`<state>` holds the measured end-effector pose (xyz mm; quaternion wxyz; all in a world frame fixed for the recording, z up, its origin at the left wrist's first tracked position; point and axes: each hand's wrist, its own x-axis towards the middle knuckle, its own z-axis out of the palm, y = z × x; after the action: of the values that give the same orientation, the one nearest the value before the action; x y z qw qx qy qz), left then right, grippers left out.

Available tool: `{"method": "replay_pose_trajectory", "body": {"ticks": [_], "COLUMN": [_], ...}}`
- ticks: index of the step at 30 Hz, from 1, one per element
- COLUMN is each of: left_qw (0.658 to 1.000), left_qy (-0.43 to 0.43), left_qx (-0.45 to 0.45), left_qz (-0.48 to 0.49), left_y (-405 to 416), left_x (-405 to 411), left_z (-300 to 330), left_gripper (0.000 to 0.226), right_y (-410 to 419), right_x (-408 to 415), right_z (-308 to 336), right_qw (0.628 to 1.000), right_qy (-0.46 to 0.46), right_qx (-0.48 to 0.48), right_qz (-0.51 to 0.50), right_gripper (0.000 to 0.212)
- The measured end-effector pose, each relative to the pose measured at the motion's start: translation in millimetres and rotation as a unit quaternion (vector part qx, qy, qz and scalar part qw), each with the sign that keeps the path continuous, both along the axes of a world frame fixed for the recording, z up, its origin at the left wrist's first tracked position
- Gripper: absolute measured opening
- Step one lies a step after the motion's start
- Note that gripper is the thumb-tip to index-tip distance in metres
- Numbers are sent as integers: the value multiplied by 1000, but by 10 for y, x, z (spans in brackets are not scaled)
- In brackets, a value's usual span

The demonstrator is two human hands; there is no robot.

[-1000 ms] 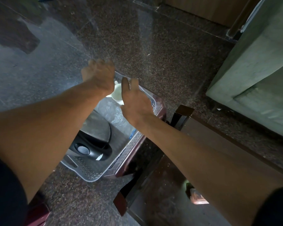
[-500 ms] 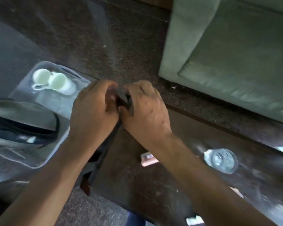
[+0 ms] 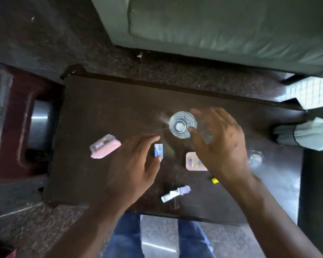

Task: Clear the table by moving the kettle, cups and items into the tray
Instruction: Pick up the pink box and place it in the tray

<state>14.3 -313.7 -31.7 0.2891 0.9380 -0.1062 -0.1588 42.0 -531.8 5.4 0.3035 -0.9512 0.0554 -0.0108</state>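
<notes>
A: Progress? We still have plenty on the counter (image 3: 104,108).

B: Yes. Clear glass (image 3: 182,124) upright just past our right hand's (image 3: 220,144) thumb; that hand is spread wide beside it, close or touching, blur hides which. Not gripped.

A: Left hand (image 3: 132,164)?

B: Fingers relaxed and apart, holding nothing, small blue packet (image 3: 158,151) between its thumb and forefinger, on the counter.

A: The rest?

B: Pink-edged clear box (image 3: 104,148) left of our left hand, another small clear box (image 3: 193,162) partly under our right hand, white tube (image 3: 175,193) nearer us between the wrists, tiny yellow bit (image 3: 214,180) by the right wrist, a second glass (image 3: 255,158) right of the right hand.

A: Tray, kettle, cups?

B: None in view. We'd judge the counter items are what's left, glass likely next.
</notes>
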Motion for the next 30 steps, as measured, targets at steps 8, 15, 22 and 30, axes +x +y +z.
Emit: {"method": "replay_pose_trajectory", "body": {"ticks": [8, 15, 22, 30], "left_qw": [993, 993, 992, 954], "left_qy": [98, 104, 108, 178], "left_qx": [46, 29, -20, -232], "left_qz": [52, 50, 59, 62], "left_y": [-394, -461, -458, -294], "left_x": [-232, -471, -501, -527], "left_z": [-380, -537, -504, -187], "left_gripper": [75, 67, 69, 118], "right_y": [-708, -646, -604, -334], "right_x": [-449, -737, -699, -463], "right_z": [-779, -1327, -1196, -393], "right_qw": [954, 919, 938, 876], "right_qy": [287, 297, 261, 353], "right_qx": [-87, -186, -158, 315], "right_qz": [30, 181, 168, 92], "right_gripper": [77, 90, 72, 56]}}
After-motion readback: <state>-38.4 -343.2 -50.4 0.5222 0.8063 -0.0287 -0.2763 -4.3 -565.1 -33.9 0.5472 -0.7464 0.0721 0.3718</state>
